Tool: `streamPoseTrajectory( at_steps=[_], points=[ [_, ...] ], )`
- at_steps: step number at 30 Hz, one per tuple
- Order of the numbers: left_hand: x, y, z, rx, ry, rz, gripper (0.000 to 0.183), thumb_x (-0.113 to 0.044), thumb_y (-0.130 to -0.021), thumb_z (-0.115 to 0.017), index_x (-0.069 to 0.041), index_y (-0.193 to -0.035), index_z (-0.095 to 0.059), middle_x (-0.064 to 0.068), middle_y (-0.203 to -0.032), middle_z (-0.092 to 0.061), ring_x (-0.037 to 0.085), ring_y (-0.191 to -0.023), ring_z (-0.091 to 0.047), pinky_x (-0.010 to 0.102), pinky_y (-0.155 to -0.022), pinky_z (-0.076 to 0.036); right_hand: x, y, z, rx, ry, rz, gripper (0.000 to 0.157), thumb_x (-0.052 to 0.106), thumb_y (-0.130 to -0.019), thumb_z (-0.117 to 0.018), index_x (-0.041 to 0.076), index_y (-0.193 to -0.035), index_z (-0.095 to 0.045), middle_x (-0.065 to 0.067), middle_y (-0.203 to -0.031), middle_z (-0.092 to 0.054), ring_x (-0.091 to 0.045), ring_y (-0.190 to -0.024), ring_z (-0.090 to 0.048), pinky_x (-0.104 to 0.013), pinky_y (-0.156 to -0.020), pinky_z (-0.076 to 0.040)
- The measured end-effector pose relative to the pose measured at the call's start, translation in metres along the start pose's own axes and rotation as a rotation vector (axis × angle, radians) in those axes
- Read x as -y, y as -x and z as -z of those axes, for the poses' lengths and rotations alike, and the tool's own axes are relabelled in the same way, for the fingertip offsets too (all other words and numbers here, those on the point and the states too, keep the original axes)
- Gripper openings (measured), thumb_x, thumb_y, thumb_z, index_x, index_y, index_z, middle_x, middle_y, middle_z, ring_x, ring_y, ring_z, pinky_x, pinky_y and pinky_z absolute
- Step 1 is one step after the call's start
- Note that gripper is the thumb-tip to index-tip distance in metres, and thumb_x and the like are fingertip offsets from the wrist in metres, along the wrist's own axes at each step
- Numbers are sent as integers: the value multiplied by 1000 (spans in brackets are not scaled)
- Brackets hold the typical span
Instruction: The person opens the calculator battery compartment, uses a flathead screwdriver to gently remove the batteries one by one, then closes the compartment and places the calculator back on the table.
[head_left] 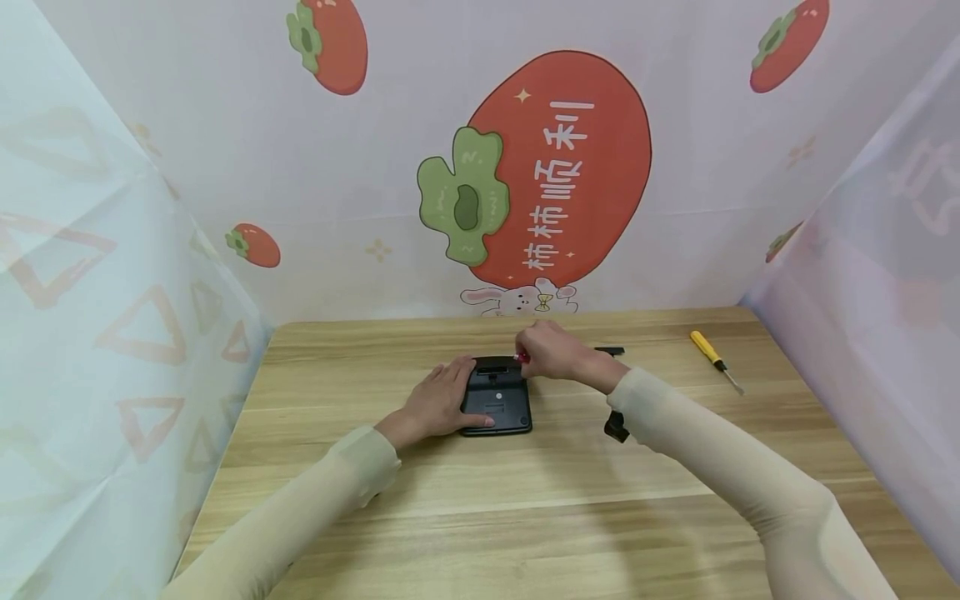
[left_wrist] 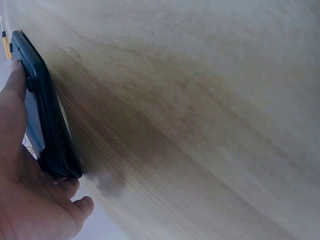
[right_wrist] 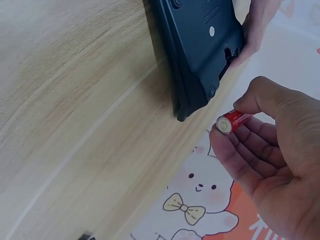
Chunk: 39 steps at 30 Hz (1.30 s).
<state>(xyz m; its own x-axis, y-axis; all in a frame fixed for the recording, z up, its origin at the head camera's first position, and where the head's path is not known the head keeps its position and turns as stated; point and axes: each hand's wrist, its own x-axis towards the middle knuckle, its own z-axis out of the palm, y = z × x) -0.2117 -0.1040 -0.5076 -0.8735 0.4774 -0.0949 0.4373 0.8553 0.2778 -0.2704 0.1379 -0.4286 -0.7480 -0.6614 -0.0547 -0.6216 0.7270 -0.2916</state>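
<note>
A black calculator [head_left: 510, 410] lies face down on the wooden table, its narrow battery slot [head_left: 492, 370] uncovered near the far edge. My left hand [head_left: 435, 404] holds it from the left; the thumb [left_wrist: 15, 82] lies across the back and the fingers bend round the edge. Just right of the slot is my right hand [head_left: 551, 350], pinching a small red battery [right_wrist: 234, 121] between thumb and fingertips. In the right wrist view the battery is apart from the calculator, with one metal end towards the camera.
A thin black strip [head_left: 611, 351] lies beyond the right wrist. Farther right rests a screwdriver [head_left: 708, 350] with a yellow handle. Beneath the right cuff a black object [head_left: 616, 427] partly shows. A printed cloth [head_left: 345, 175] stands behind the table's far edge, with cloth on both sides.
</note>
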Motion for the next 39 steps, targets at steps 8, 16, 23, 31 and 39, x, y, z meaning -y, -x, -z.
streamPoseTrajectory(
  at_steps=[8,16,23,31,39],
  points=[
    [0,0,0,-1,-6,1,114,-74,-89,-71,-1,-165,-28,16,-172,-30,30,-158,-32,52,-130,-26,-5,8,3,8,4,-34,19,16,-88,-88,1,-91,-77,0,-71,-61,-14,-63,-54,-26,-58,-44],
    [1,0,-1,-2,-3,0,114,-74,-89,-70,-2,-166,-28,16,-172,-29,30,-158,-31,52,-130,-25,-17,17,2,3,-1,-71,19,16,-87,-89,1,-93,-78,-1,-74,-64,-16,-66,-56,-28,-61,-48],
    [1,-1,-1,-2,-7,-1,114,-74,-89,-70,-1,-166,-28,16,-172,-29,30,-159,-31,52,-130,-25,-30,27,1,-3,3,-89,18,13,-87,-88,1,-93,-77,-1,-76,-66,-15,-67,-56,-27,-62,-51],
    [1,0,-2,-9,-5,0,113,-74,-88,-71,-2,-165,-29,15,-171,-31,29,-158,-32,52,-130,-25,-43,39,1,-21,4,-99,15,11,-87,-87,2,-86,-75,0,-71,-61,-14,-64,-52,-28,-61,-45],
    [1,0,-2,-10,-7,-1,114,-74,-88,-71,-2,-165,-29,15,-171,-31,29,-158,-33,52,-130,-25,-58,51,3,-46,16,-97,15,9,-86,-86,2,-84,-73,-1,-72,-62,-14,-65,-51,-29,-61,-46]
  ],
)
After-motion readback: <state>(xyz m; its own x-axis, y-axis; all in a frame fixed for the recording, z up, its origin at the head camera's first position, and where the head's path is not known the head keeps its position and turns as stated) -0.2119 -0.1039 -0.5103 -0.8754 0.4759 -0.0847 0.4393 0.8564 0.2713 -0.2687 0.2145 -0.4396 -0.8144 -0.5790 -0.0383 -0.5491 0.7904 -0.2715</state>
